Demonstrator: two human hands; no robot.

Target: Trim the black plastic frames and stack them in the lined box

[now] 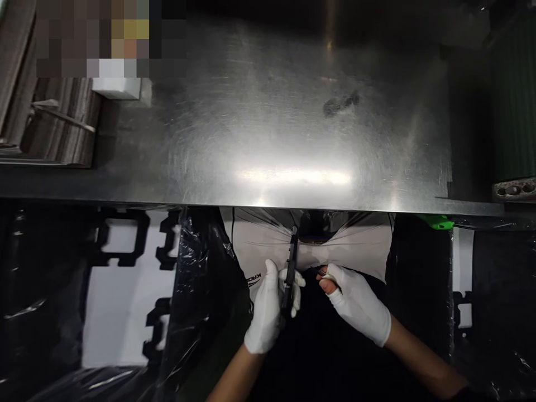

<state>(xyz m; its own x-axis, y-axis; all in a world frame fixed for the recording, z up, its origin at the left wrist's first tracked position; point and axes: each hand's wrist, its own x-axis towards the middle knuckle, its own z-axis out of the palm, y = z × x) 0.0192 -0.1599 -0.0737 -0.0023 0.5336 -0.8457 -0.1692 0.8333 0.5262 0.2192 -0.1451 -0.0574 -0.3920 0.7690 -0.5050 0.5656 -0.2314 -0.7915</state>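
Note:
My left hand, in a white glove, is wrapped round a long, narrow black plastic strip with small notches along its edge. The strip stands nearly upright in the picture, above my lap. To the right of it, my right hand is closed in a pinch. Its glove leaves the thumb and a fingertip bare. A small, thin dark thing shows at those fingertips, too small to name. The two hands are apart, and the right one does not touch the strip.
A scratched steel table lies ahead, its front edge beyond my hands. Stacked cardboard and a white box stand at its left. Black plastic-lined bins flank me; the left holds black frame-like parts and white sheets. A green object sits right.

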